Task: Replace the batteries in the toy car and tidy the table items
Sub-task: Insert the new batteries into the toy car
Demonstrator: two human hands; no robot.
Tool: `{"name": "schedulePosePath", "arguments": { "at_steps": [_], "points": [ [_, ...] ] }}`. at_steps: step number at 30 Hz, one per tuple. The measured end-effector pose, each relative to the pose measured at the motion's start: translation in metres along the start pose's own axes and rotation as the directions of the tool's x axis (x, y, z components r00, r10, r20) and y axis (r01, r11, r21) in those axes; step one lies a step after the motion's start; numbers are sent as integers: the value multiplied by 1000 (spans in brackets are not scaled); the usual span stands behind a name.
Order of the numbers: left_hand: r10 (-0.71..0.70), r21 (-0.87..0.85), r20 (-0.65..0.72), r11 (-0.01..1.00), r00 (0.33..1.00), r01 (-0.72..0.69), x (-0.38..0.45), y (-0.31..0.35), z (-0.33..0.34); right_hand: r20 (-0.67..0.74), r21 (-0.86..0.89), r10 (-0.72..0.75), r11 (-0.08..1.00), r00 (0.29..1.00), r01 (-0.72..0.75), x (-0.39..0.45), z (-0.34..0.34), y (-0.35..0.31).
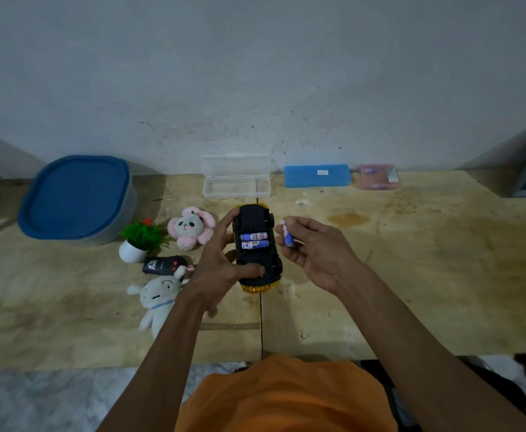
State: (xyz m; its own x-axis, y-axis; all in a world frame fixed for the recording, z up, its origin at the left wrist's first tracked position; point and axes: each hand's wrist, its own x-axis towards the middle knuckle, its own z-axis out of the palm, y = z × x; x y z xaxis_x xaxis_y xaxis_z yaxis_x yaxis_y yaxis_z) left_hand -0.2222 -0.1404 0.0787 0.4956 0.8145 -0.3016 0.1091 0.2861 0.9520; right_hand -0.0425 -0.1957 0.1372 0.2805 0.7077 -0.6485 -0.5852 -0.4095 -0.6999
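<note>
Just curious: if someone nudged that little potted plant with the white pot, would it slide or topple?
The potted plant would probably tip rather than slide: its white pot looks narrow under wide leaves. It is likely light, seemingly plastic. The rough wooden table may grip its base.

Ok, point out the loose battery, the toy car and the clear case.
loose battery [287, 233]: head view, middle of its blue label.
toy car [257, 263]: head view, black underside.
clear case [236, 186]: head view, tray's front wall.

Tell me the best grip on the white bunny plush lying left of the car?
Judging by its pose, take the bunny plush round its broad round head, coming from above and the left. It lies flat on the table, and the left hand and forearm cover its right side.
</note>
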Motion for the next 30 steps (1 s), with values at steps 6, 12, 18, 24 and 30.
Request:
{"name": "schedulePosePath", "arguments": {
  "at_steps": [6, 12, 18, 24, 30],
  "points": [
    [-2, -5, -8, 1000, 1000, 2, 0, 0, -2, 47, -61, -65, 996, 997, 68, -1, 5, -1],
    [5, -21, -21, 1000, 1000, -6, 1, 2, -4, -2, -372, -377, 860, 926, 349, 8, 7, 16],
    [15, -59, -31, 998, 999, -17, 2, 5, -3, 101, -612, -541, 628, 835, 481, 4, 9, 29],
    [-1, -78, -27, 997, 1000, -1, 3, 2, -2, -41, -598, -635, 634, 772, 490, 12, 11, 51],
    [8, -24, -37, 1000, 999, -9, 1, -6, -5, -36, -662, -673, 570, 739, 487, 14, 15, 64]
  ]
}}
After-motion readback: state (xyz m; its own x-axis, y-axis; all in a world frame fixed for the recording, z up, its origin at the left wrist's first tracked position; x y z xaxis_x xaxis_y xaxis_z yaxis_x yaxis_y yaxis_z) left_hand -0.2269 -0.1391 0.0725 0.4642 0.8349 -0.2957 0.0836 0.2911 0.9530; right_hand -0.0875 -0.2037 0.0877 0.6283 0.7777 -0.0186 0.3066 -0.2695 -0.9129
